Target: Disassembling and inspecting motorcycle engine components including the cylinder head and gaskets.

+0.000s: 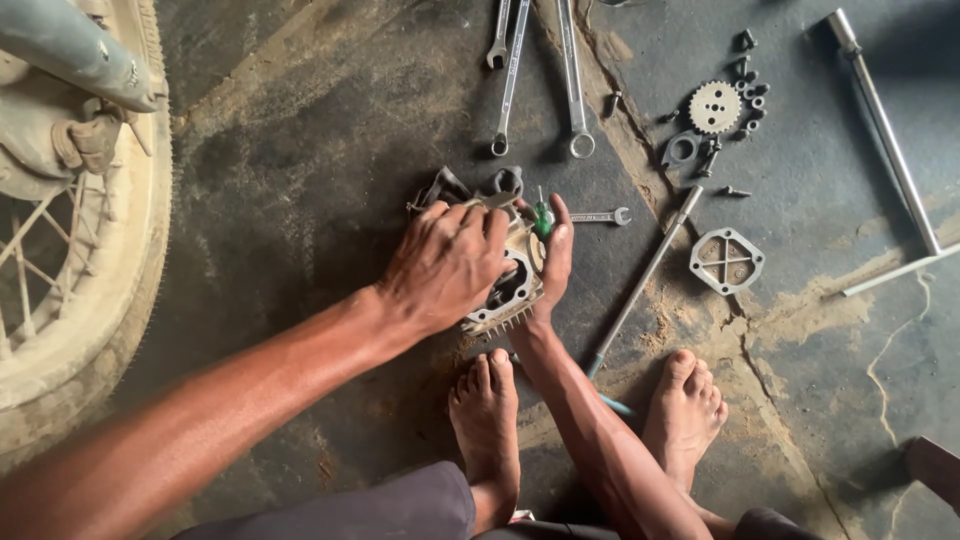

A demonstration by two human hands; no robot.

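A finned metal engine cylinder head [510,295] lies on the dark floor in front of my bare feet. My left hand [445,262] presses flat on top of it, fingers spread over its far edge. Along the part's right side, my right hand [555,255] grips it and also pinches a small green-handled tool [541,217] against it. A dark rag or rubber piece [450,187] lies just beyond the part. Much of the part is hidden under my hands.
Three long spanners [512,75] lie at the top, a small spanner [600,215] by my right hand. A sprocket [715,107] with bolts, a square cover plate [727,261], long rods [645,275] lie right. A dusty motorcycle wheel [75,230] stands left.
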